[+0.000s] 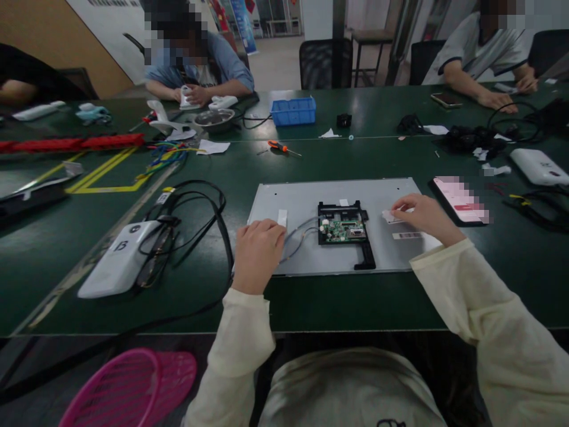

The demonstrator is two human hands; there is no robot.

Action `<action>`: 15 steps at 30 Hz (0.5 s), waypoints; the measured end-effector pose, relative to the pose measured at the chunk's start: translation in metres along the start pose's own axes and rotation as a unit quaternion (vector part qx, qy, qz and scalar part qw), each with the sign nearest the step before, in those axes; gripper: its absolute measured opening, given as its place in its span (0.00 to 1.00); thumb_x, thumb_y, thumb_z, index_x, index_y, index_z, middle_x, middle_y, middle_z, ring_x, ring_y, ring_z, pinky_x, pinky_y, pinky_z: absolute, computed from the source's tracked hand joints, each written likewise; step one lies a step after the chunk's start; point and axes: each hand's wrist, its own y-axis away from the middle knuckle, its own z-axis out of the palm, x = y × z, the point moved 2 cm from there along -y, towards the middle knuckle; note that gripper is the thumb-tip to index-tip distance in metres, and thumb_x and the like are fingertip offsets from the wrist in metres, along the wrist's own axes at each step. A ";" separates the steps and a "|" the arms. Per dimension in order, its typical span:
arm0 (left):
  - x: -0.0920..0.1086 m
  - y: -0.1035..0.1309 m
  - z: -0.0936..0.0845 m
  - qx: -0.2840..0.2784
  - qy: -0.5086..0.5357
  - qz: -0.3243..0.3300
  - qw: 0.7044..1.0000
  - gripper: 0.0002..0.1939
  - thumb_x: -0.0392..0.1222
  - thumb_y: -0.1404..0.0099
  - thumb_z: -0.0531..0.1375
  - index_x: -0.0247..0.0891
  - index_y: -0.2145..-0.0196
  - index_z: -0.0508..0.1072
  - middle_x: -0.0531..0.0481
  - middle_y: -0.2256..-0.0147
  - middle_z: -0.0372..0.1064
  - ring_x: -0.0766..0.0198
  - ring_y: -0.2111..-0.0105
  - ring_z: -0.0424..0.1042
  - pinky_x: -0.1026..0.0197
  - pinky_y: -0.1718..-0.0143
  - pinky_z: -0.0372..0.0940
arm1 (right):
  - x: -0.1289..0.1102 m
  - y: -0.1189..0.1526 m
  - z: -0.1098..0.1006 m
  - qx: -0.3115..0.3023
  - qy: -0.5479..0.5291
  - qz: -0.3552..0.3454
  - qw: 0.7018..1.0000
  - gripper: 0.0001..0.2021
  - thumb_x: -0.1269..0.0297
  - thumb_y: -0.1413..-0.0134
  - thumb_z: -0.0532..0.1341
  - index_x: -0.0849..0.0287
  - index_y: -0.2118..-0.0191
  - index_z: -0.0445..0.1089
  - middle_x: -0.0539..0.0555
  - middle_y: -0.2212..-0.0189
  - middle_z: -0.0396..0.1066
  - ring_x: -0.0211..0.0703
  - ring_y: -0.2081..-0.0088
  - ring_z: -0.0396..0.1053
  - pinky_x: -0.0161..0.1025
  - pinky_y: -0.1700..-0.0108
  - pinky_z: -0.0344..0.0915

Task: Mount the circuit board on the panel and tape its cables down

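Note:
A flat grey panel (302,196) lies on the table in front of me. On it sits a black plastic frame (365,255) around a green circuit board (342,231), with thin grey wires (297,238) running left from the board. My left hand (258,255) rests at the panel's left edge, fingers curled in by the wires' ends; its grip is hidden. Over the panel's right part, my right hand (429,216) is closed in a pinch at a small whitish flat piece (392,217). Below that piece is a printed label (406,236).
Left of the panel lie a white device (119,258) and black cables (217,204). A phone (460,201) is at the right. Beyond are an orange screwdriver (279,146), a blue basket (293,111) and a metal bowl (214,120). Other people sit across the table.

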 end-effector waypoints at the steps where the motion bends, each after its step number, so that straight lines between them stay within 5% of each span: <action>1: -0.001 0.000 0.002 -0.009 -0.002 0.000 1.000 0.12 0.38 0.33 0.52 0.40 0.65 0.76 0.47 0.62 0.74 0.54 0.60 0.71 0.51 0.58 0.58 | 0.002 0.000 0.000 0.011 0.014 -0.004 1.000 0.08 0.59 0.49 0.62 0.57 0.69 0.75 0.56 0.66 0.73 0.48 0.66 0.71 0.47 0.59 0.65; 7: 0.006 0.003 -0.001 -0.020 -0.010 -0.001 1.000 0.12 0.39 0.34 0.52 0.37 0.59 0.74 0.43 0.59 0.73 0.51 0.59 0.71 0.50 0.57 0.60 | 0.002 -0.002 0.008 0.064 0.003 -0.036 0.997 0.11 0.61 0.46 0.59 0.59 0.61 0.75 0.59 0.61 0.72 0.48 0.63 0.71 0.47 0.60 0.68; 15: 0.033 -0.024 -0.042 -0.023 0.139 0.070 0.988 0.12 0.41 0.32 0.52 0.38 0.59 0.73 0.47 0.60 0.74 0.58 0.59 0.72 0.57 0.56 0.64 | -0.019 0.001 0.022 0.097 -0.029 -0.151 0.983 0.10 0.64 0.42 0.57 0.55 0.57 0.72 0.58 0.57 0.71 0.51 0.53 0.69 0.50 0.52 0.67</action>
